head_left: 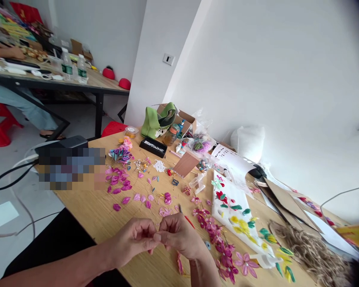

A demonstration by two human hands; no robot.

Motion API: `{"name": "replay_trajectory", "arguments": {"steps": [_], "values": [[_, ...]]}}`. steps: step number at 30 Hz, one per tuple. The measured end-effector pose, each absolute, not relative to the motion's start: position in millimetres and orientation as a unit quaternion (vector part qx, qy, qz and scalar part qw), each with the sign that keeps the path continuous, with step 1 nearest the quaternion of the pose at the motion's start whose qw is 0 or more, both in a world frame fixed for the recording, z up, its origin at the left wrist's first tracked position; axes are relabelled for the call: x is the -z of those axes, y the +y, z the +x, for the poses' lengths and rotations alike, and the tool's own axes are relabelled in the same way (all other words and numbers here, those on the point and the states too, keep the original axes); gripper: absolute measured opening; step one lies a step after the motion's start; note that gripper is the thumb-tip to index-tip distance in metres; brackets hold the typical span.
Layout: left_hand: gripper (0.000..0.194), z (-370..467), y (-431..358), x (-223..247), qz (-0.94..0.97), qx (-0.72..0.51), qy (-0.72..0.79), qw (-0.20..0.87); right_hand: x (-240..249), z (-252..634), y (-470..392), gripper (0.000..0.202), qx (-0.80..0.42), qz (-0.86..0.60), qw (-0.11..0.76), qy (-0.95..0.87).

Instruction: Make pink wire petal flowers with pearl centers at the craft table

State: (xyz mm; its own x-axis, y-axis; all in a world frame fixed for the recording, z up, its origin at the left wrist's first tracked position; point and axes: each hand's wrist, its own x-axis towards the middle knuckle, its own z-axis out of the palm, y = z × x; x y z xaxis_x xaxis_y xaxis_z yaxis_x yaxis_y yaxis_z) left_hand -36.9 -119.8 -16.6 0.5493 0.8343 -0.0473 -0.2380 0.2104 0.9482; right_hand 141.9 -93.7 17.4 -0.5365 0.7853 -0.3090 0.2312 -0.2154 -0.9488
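Over the near part of the wooden table, my left hand [137, 238] and my right hand [181, 235] meet fingertip to fingertip. Both are closed in a pinch, and whatever lies between the fingers is too small or hidden to name. Beyond them lie loose magenta petals [119, 177] and paler pink petals [143, 198]. A small magenta flower [167, 198] rests just past the fingertips. By my right hand runs a thin red-handled tool [189, 221], partly covered by the hand. A string of magenta flowers [215, 233] stretches along to its right.
White foam board [227, 207] carries yellow, red and green flower pieces. Tangled tan fibre [309, 249] lies at the right. Farther back stand a green bag [152, 121], a black box [153, 147] and a jar [170, 135]. Another person's hand [14, 52] is at the far table.
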Motion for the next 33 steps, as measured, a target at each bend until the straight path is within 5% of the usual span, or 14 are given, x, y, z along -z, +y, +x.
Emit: {"name": "replay_trajectory", "arguments": {"steps": [10,17,26,30,33], "values": [[0.045,-49,-112,8,0.523,-0.300,0.292,0.742,-20,139,-91,0.046,-0.614,-0.481,0.172,-0.602],[0.025,-71,-104,16,0.551,-0.308,0.310,0.711,-33,127,-76,0.049,-0.580,-0.494,0.113,-0.638],[0.021,-107,-95,25,0.593,-0.394,0.371,0.596,-60,88,5,0.031,-0.373,-0.548,0.225,-0.714],[0.034,-106,-88,47,0.608,-0.404,0.335,0.595,-58,56,43,0.015,-0.184,-0.520,0.195,-0.811],[0.039,-100,-81,67,0.599,-0.409,0.316,0.612,-54,40,68,0.015,-0.161,-0.503,0.170,-0.832]]}}
